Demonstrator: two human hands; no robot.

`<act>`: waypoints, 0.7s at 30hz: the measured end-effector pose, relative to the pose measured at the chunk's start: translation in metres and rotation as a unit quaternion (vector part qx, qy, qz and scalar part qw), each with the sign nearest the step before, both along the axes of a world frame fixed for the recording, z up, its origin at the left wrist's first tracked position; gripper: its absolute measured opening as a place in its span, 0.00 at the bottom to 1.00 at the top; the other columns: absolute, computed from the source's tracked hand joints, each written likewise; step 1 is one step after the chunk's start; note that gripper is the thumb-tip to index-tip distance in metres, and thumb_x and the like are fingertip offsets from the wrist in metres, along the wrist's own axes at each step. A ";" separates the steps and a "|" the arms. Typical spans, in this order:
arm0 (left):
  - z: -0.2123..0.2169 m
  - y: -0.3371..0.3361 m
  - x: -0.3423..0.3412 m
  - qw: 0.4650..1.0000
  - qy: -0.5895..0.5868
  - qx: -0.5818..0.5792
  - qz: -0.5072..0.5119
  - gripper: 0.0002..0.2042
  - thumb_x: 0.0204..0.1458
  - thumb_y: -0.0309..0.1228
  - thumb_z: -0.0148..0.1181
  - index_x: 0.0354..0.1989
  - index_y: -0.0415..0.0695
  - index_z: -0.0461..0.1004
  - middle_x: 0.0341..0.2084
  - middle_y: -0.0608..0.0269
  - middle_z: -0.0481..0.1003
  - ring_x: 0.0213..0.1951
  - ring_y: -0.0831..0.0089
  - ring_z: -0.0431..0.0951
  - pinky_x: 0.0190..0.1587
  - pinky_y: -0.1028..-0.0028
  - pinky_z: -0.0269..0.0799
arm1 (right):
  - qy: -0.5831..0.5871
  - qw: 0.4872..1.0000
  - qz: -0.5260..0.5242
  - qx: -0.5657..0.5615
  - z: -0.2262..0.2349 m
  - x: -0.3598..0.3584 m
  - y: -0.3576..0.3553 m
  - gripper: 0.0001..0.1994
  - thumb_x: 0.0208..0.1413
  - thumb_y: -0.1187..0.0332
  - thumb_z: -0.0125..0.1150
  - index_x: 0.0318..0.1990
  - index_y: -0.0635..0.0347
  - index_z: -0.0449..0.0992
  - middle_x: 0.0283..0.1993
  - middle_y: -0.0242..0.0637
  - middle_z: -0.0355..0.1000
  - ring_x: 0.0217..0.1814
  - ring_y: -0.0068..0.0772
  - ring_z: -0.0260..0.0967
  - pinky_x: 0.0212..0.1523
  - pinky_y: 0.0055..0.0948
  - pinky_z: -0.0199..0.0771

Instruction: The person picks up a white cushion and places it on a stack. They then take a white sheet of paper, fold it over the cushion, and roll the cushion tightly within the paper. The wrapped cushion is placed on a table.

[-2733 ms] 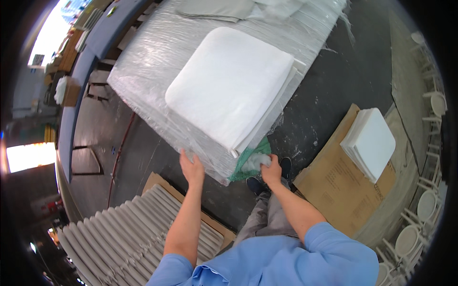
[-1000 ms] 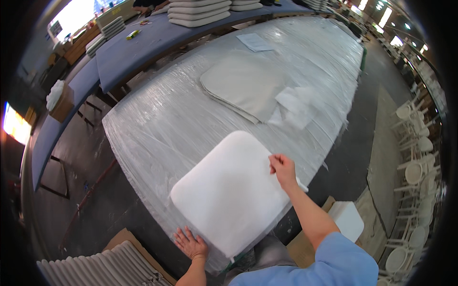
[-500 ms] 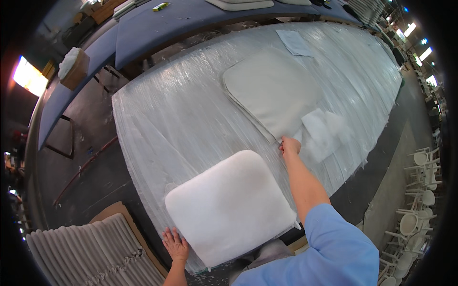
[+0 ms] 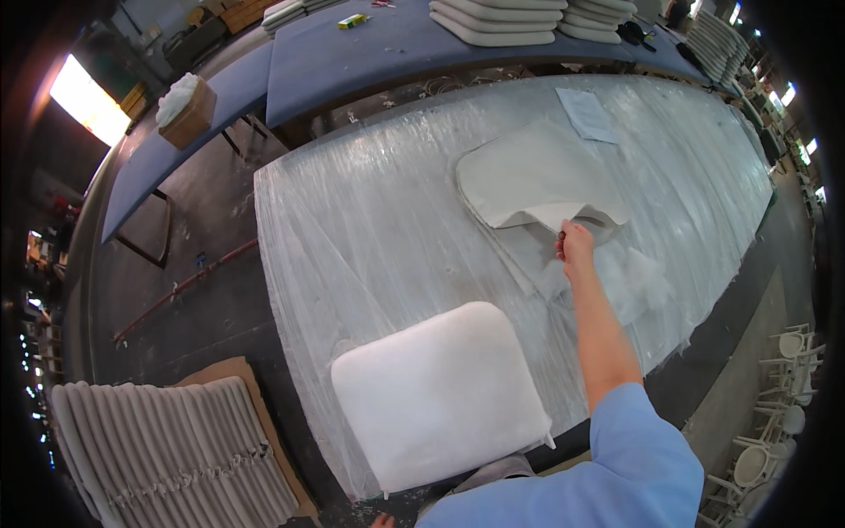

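Note:
My right hand (image 4: 576, 244) is closed on the near edge of the top grey-beige fabric piece (image 4: 535, 176). That edge is lifted and curls up in folds, while the rest lies flat on another layer. Close to the wrist lies a tuft of white fluffy batting (image 4: 641, 280). Nearer to me, a white padded seat cushion (image 4: 444, 400) with rounded far corners rests on the plastic-covered surface (image 4: 343, 238). Of my left hand (image 4: 383, 522), only a small part shows at the lower edge, near the cushion's near left corner; its fingers are mostly hidden.
A folded pale cloth (image 4: 585, 114) lies beyond the fabric. Stacked cushions (image 4: 497, 22) stand on the blue table (image 4: 352, 66) at the back. At lower left is a row of grey cushions (image 4: 176, 453) on cardboard. White chair frames (image 4: 753, 466) line the right side.
My right hand has moved away from me, lifting and folding back the fabric's near edge. My left hand has left the cushion's side and dropped to the lower edge. The view has shifted.

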State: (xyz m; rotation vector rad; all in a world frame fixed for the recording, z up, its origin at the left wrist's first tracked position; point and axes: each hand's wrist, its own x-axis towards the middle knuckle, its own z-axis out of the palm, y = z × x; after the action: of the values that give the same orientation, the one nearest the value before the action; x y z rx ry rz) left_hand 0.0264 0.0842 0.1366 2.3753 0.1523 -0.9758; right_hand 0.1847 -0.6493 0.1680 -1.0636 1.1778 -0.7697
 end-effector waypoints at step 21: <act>0.015 0.017 0.113 0.953 -0.046 -0.257 0.156 0.15 0.65 0.29 0.54 0.56 0.35 0.75 0.38 0.53 0.82 0.40 0.69 0.83 0.48 0.70 0.78 | -0.372 0.865 0.030 -0.335 0.331 -0.132 0.126 0.13 0.66 0.76 0.58 0.56 0.64 0.75 0.40 0.35 0.75 0.35 0.20 0.72 0.36 0.21 0.75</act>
State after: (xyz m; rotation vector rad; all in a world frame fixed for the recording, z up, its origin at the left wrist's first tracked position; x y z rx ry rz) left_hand 0.1396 0.1012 0.1518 1.8436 0.2030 -0.6548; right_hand 0.0524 -0.5235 0.4990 -1.1753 0.1927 -1.4364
